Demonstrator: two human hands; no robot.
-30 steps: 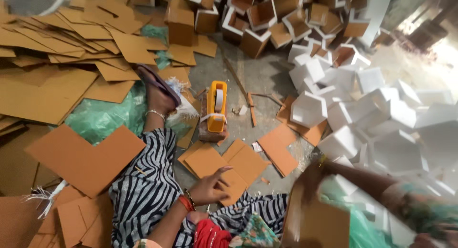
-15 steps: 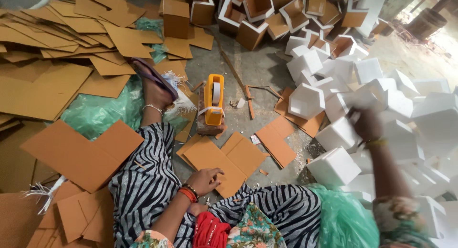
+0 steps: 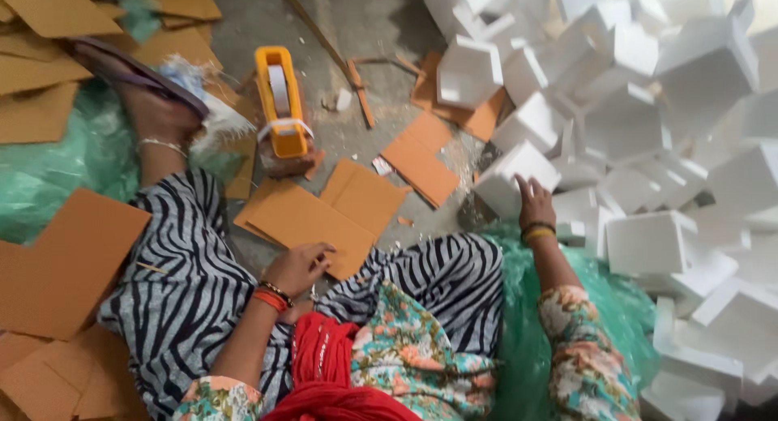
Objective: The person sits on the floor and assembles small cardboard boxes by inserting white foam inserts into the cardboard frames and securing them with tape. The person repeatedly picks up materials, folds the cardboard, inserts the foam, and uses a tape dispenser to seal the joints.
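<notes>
Hands working apart: right hand [image 3: 533, 200] grabbing a white foam box [image 3: 515, 188] off the pile, left hand [image 3: 301, 264] resting loosely on the cardboard sheet [image 3: 312, 222] by the lap, so pulling it over looks next.

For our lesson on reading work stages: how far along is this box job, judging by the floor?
Done: a heap of white boxes lies on the right. In hand: the right hand rests on one white box, while the left hand presses a brown cardboard sheet near the yellow tape dispenser. Left: many brown sheets lie flat.
</notes>
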